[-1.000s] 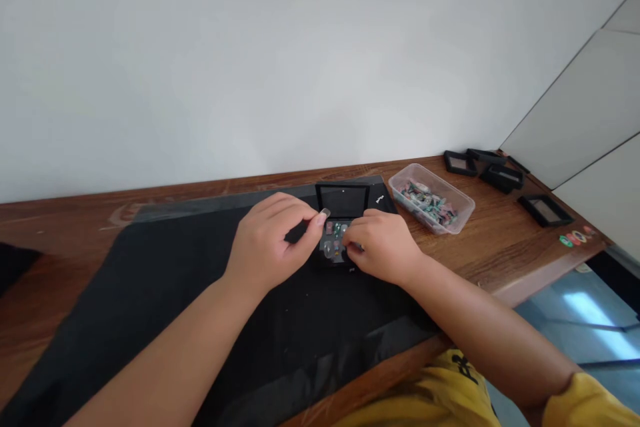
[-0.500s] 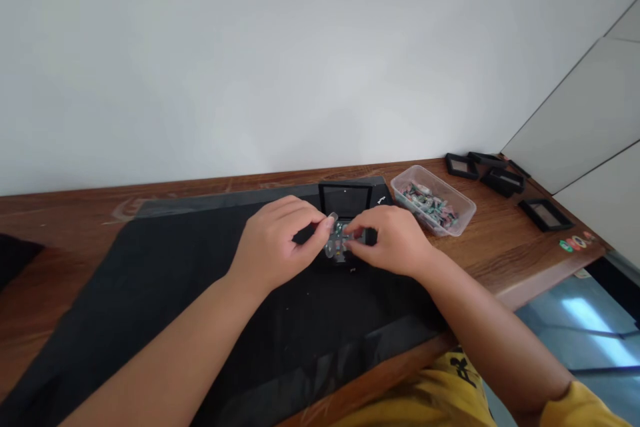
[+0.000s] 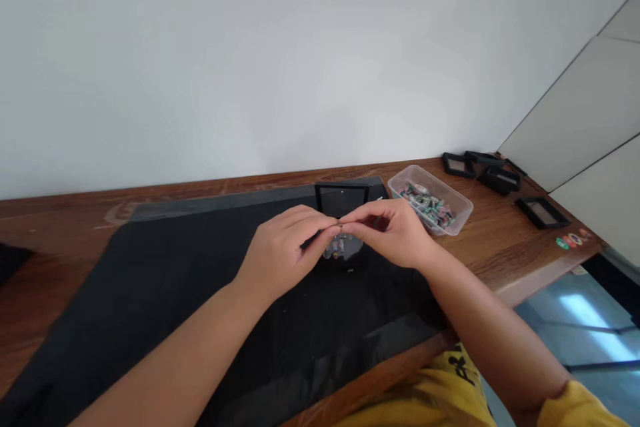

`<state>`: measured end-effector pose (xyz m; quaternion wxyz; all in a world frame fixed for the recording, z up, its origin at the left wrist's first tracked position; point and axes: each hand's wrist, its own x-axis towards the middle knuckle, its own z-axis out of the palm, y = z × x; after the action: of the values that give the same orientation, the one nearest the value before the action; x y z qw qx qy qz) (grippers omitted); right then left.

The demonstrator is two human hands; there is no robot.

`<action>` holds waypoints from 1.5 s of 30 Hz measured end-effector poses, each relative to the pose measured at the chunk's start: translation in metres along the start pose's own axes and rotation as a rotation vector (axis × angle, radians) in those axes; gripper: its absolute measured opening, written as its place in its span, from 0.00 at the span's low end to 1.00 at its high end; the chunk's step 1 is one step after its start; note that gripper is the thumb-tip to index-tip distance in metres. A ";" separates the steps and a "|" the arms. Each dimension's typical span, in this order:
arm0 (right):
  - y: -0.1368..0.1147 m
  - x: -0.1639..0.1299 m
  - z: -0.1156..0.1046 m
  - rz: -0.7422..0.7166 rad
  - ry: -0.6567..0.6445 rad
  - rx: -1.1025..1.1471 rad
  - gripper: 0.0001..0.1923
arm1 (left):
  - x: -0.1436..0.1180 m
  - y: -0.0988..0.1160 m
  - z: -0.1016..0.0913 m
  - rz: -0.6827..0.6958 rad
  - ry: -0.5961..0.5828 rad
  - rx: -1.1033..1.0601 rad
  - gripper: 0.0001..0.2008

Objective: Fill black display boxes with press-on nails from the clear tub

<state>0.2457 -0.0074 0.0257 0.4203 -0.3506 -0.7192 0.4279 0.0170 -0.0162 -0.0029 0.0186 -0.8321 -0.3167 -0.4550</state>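
Note:
My left hand (image 3: 285,240) is closed, its thumb and forefinger pinched at the tips. Against them press the thumb and forefinger of my right hand (image 3: 393,233), also in a pinch. Between the meeting fingertips is a small thing, mostly hidden; half a second earlier a small clear oval piece showed in the left pinch. Directly below, several small clear and coloured pieces (image 3: 335,250) lie on the dark surface, partly covered by my fingers. Behind the hands stands a black rectangular frame (image 3: 317,196) with a dark panel; its lower part is hidden.
A clear plastic tub (image 3: 463,213) of small coloured pieces stands right of the black mat (image 3: 175,267). Several black frames (image 3: 543,212) lie farther right on the wooden table (image 3: 493,247), near coloured round items (image 3: 573,241). A white wall (image 3: 250,67) rises behind.
My right hand has lifted from the small pieces and moved left to meet my left fingertips. The clear oval piece is now hidden by the fingers. The view has shifted slightly.

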 end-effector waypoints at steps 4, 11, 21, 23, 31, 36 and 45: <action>-0.001 0.002 -0.004 0.051 -0.088 0.092 0.12 | 0.001 -0.001 0.000 0.019 0.004 -0.030 0.13; 0.004 0.002 -0.004 0.095 -0.169 0.261 0.15 | 0.005 0.001 -0.004 0.024 -0.002 -0.064 0.14; -0.006 -0.001 -0.005 -0.017 -0.060 0.005 0.11 | 0.005 0.006 -0.002 0.026 0.041 -0.053 0.14; -0.007 -0.002 -0.005 -0.055 -0.056 -0.055 0.10 | 0.005 0.008 -0.002 0.012 0.041 -0.054 0.15; -0.018 -0.002 -0.019 -0.089 -0.108 -0.382 0.07 | 0.005 0.011 -0.013 -0.068 0.065 0.057 0.15; -0.036 -0.003 -0.011 0.167 -0.254 -0.824 0.08 | 0.002 0.000 -0.019 -0.242 0.168 0.123 0.17; -0.043 0.003 0.013 0.378 -0.404 -1.053 0.11 | 0.004 -0.002 -0.015 -0.314 0.176 0.129 0.20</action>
<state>0.2268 -0.0256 0.0620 -0.0390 -0.5455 -0.8255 0.1394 0.0065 -0.0177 0.0082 0.0284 -0.7267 -0.4682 -0.5020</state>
